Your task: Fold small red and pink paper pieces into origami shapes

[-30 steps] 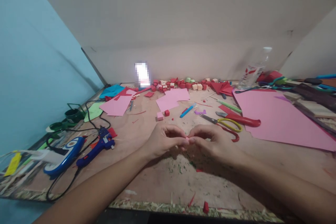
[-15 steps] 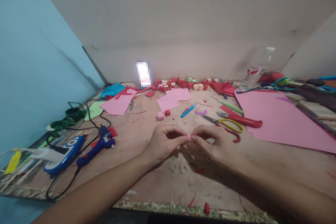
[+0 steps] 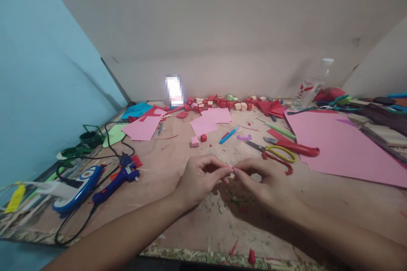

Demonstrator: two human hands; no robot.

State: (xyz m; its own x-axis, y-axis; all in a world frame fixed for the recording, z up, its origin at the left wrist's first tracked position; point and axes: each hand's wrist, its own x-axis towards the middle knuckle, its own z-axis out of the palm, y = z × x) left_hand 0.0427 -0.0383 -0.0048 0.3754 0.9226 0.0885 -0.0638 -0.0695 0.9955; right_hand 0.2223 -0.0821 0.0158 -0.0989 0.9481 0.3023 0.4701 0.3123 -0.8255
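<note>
Over the middle of the wooden table, my left hand (image 3: 200, 180) and my right hand (image 3: 263, 178) meet at the fingertips. Both pinch a tiny pink piece (image 3: 230, 166), perhaps folded paper; fingers cover most of it, so its shape is unclear. Just beyond them sit a small pink paper block (image 3: 195, 142) and a small red block (image 3: 204, 138). Right of these lies a blue pen-like tool (image 3: 229, 135). Close to my right hand are scissors (image 3: 280, 152) with yellow and red handles, and a red-handled knife (image 3: 295, 147).
Blue glue gun (image 3: 116, 180) and blue-white power strip (image 3: 79, 188) with cables lie left. Pink sheets (image 3: 343, 152) cover the right side. Small paper blocks (image 3: 222, 103), a lit phone (image 3: 174, 89) and a plastic bottle (image 3: 310, 87) line the back board. Scraps litter the front edge (image 3: 206, 254).
Both hands have shifted very slightly to the right, still fingertip to fingertip on the pink piece. The view has tilted a little; the things on the table stay in place.
</note>
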